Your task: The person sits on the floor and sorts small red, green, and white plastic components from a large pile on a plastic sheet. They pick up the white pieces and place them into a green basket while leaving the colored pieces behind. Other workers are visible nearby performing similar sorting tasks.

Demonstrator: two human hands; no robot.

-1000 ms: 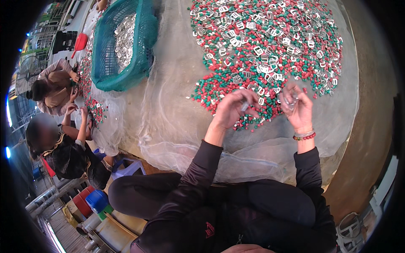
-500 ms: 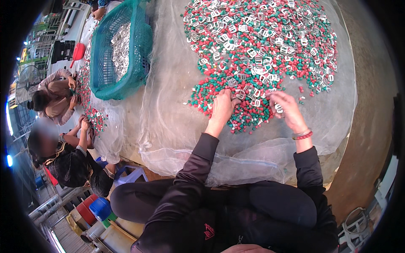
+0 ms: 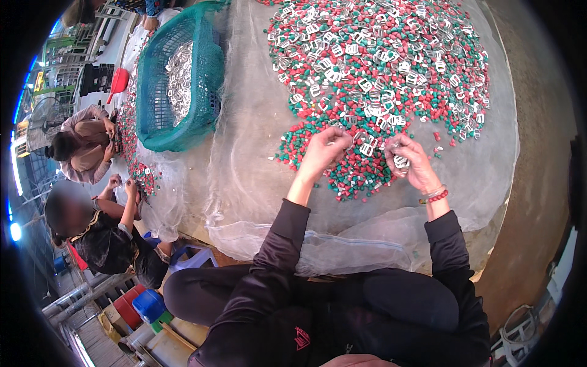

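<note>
A broad pile of small red and green pieces (image 3: pixel 342 177), mixed with silvery metal slide buckles (image 3: pixel 368 145), covers the sheeted work surface in front of me. Over the near left part of the pile is my left hand (image 3: pixel 323 151), its thumb and fingertips brought together. Whether anything small sits between them I cannot make out. To the right, my right hand (image 3: pixel 416 164) is curled around a few metal buckles (image 3: pixel 400 162), which show below its fingers. The inner side of that palm is partly hidden.
Left of the pile, a teal plastic basket (image 3: pixel 147 92) lined with green netting holds many metal buckles (image 3: pixel 180 82). Thin translucent netting (image 3: pixel 244 153) covers the surface. Two people (image 3: pixel 92 232) sit at the left beside another strip of pieces, with a red scoop (image 3: pixel 118 81) beyond.
My left hand has lifted slightly off the pile, its fingertips drawn together. The right hand has turned a little, buckles still in it. The view has shifted slightly.
</note>
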